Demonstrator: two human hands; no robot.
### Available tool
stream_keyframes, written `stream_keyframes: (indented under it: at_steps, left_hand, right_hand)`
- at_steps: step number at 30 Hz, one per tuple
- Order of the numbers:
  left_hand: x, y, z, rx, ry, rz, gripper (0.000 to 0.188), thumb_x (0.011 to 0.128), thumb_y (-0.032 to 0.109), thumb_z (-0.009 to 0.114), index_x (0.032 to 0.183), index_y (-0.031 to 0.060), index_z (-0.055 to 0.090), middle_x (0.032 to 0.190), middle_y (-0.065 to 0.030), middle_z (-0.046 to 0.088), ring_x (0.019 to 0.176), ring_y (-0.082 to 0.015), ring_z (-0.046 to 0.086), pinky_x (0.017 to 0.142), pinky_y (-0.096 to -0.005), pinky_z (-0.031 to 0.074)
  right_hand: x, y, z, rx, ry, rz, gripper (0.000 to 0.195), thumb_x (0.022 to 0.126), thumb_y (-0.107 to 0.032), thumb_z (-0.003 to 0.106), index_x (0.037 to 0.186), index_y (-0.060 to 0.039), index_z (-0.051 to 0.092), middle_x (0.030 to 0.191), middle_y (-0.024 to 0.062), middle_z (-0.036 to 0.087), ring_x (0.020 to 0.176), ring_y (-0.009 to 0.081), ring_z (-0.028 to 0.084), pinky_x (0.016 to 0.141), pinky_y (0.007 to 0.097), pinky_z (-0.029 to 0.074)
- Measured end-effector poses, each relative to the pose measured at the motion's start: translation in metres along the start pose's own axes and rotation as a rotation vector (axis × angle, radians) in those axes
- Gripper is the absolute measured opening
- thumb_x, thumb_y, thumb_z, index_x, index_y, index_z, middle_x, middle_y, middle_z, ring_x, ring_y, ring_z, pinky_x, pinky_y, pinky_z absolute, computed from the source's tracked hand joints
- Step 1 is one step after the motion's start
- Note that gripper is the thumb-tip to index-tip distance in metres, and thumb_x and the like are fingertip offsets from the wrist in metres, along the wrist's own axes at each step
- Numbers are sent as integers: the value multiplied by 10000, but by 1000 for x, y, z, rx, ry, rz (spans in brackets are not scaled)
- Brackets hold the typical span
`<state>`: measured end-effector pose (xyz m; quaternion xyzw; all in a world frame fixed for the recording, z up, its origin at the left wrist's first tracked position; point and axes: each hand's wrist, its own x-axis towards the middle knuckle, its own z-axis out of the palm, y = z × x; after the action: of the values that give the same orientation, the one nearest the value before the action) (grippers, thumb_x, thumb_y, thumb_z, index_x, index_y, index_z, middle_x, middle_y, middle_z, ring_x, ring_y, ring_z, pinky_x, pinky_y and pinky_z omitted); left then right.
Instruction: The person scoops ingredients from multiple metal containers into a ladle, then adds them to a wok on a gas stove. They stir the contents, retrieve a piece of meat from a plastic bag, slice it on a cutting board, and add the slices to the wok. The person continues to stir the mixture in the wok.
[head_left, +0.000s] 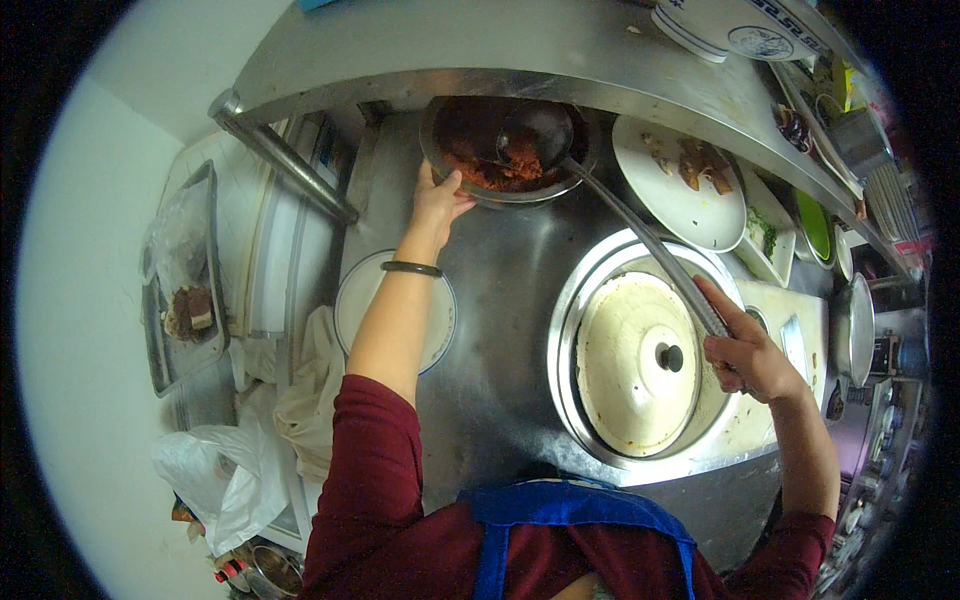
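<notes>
My left hand (441, 196) grips the near left rim of a round metal basin (517, 197), thumb over the edge. A reddish-brown paste (480, 174) lies inside it, and the basin's far side is hidden under a steel shelf. My right hand (750, 356) is closed around the long handle of a metal ladle (637, 225). The ladle's bowl is down in the basin, touching the paste, with some clumped at its lip. Below the handle stands a wide metal pan (559, 360) with a cream domed lid (634, 375) resting inside its rim. My left forearm passes over a white plate (360, 300).
The steel shelf (450, 79) overhangs the counter's back. On the right are a white plate with brown food pieces (679, 206), a white tray with chopped greens (780, 255) and a cutting board (814, 322) with a cleaver (793, 345). A plastic bag (232, 472) sits lower left.
</notes>
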<state>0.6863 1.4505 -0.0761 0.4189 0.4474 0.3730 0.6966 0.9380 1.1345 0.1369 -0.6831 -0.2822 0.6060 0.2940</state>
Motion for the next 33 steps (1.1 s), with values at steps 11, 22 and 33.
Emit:
stream_keyframes:
  at_steps: [11, 22, 33]
  left_hand:
    - [-41, 5, 9, 205, 157, 18, 797, 920, 181, 608, 1501, 120, 65, 1106, -140, 525, 979, -224, 587, 871, -381, 498]
    - [-54, -9, 20, 531, 296, 565, 464, 854, 57, 622, 1281, 55, 442, 1080, -110, 540, 945, -212, 555, 883, -341, 454]
    - [-75, -22, 40, 521, 200, 499, 386, 835, 45, 624, 1199, 45, 493, 1067, -100, 529, 892, -181, 547, 843, -322, 464]
  right_hand:
    - [-34, 9, 18, 228, 97, -25, 755, 831, 30, 432, 1511, -113, 135, 577, -45, 393, 386, 23, 309, 333, 193, 250]
    - [-69, 51, 21, 334, 27, -120, 733, 863, -1, 474, 1511, -153, 167, 678, -15, 402, 443, 43, 304, 377, 195, 263]
    - [-13, 67, 44, -203, 32, -274, 690, 895, -47, 511, 1506, -172, 214, 689, -3, 489, 532, 81, 435, 516, 243, 405]
